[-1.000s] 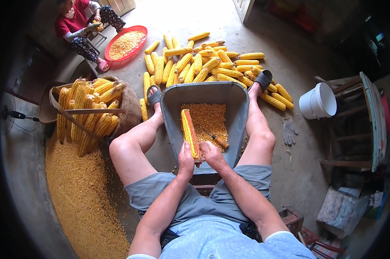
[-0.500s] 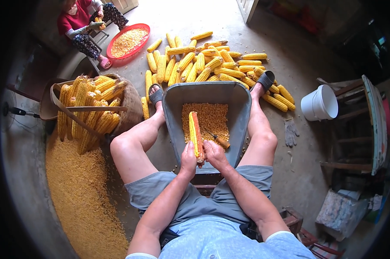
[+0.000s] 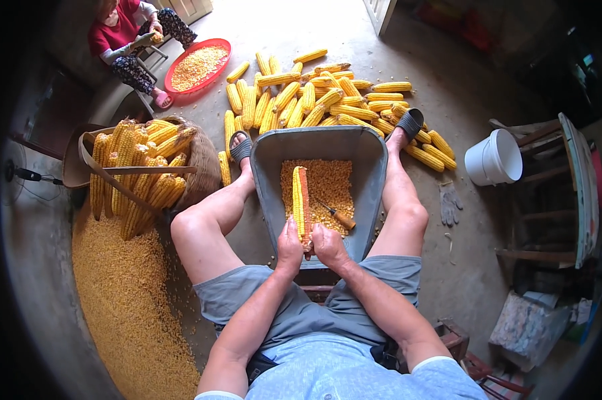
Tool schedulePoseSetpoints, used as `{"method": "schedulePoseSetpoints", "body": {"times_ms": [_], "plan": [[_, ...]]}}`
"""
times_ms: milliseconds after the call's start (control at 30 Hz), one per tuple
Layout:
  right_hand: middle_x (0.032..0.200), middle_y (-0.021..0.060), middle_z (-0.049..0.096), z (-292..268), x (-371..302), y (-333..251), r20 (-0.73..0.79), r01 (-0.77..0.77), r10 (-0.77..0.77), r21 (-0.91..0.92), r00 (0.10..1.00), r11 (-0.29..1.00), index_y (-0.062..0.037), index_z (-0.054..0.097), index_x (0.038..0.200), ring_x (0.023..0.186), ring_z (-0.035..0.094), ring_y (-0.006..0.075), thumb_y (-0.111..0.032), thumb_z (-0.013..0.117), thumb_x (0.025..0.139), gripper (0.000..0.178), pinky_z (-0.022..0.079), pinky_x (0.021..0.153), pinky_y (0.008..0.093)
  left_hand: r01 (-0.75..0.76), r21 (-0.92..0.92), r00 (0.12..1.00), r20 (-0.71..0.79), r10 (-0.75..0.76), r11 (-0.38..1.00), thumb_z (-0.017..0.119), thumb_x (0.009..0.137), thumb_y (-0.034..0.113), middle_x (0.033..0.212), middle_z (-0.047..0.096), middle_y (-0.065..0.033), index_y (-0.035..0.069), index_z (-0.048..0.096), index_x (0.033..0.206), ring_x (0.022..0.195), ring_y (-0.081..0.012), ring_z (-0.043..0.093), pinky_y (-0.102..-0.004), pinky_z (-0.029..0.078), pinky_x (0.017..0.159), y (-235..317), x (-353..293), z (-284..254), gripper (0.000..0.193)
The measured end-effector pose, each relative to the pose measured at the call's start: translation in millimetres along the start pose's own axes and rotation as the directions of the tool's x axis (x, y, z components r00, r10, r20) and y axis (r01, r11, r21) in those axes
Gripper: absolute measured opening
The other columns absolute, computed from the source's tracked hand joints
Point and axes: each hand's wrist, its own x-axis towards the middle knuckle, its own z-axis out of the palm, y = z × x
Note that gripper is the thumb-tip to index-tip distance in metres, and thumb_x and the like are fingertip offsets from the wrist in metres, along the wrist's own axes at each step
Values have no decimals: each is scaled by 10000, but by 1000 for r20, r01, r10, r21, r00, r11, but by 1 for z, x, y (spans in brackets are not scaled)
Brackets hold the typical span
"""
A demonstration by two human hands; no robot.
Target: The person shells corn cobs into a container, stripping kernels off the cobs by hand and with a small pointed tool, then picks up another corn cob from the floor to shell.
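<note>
Upright over the near end of a grey metal trough [image 3: 374,173], a corn cob [image 3: 300,200] stands lengthwise, one side stripped to a reddish core strip and the rest yellow with kernels. Both hands meet at its lower end: the left hand [image 3: 289,248] is wrapped around the base from the left, its grip closed on the cob, and the right hand [image 3: 328,245] presses in from the right, fingers likewise closed on the same cob, thumbs close together. Both forearms reach forward from the lower edge between the person's bent knees. Inside the trough lies a bed of loose kernels [image 3: 331,187] and a screwdriver [image 3: 338,216] with a wooden handle, just right of the cob. Beyond the trough, whole cobs [image 3: 314,100] are heaped on the floor; a woven basket [image 3: 204,167] to the left is full of cobs, a red basin [image 3: 198,65] holds kernels, and a white bucket [image 3: 494,159] stands to the right.
</note>
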Motion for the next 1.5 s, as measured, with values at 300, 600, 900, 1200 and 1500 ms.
{"method": "schedulePoseSetpoints", "body": {"times_ms": [300, 600, 900, 1200, 1500], "plan": [[756, 107, 626, -8, 7, -1, 99, -373, 360, 291, 928, 881, 19, 608, 947, 696, 589, 161, -405, 424, 1016, 467, 481, 623, 328, -168, 108, 986, 0, 169, 980, 367, 1031, 285, 1176, 600, -156, -65, 442, 1344, 1082, -188, 560, -302, 431, 951, -25, 11, -3, 476], [780, 226, 628, -1, 4, -4, 30, -171, 169, 75, 985, 982, 15, 595, 900, 741, 635, 372, -265, 442, 989, 331, 491, 655, 429, -413, 334, 906, 62, 418, 847, 367, 1031, 272, 1124, 620, -139, -55, 447, 1340, 999, -184, 595, -294, 468, 884, -20, 9, -2, 457], [779, 197, 627, -12, 10, 9, 19, -296, 299, 224, 954, 929, 26, 594, 926, 701, 636, 352, -290, 475, 974, 341, 504, 619, 408, -146, 128, 988, 78, 137, 981, 376, 1033, 282, 1051, 622, -92, -42, 432, 1357, 876, -118, 589, -266, 485, 772, -8, 1, -1, 462], [834, 217, 647, -7, 14, 10, -7, -243, 244, 26, 970, 970, 0, 602, 946, 758, 629, 417, -362, 461, 981, 390, 493, 645, 484, -402, 263, 916, 127, 381, 877, 363, 1039, 263, 1122, 602, -102, -29, 435, 1363, 973, -128, 573, -257, 469, 847, -26, 1, 7, 442], [776, 177, 630, -15, 21, 24, -96, -192, 197, 56, 976, 980, 6, 576, 902, 659, 640, 314, -297, 428, 1009, 353, 494, 569, 383, -256, 119, 954, 192, 231, 959, 309, 1044, 298, 857, 588, -26, 15, 459, 1335, 642, -57, 516, -211, 436, 566, -8, -5, 3, 433]]}}
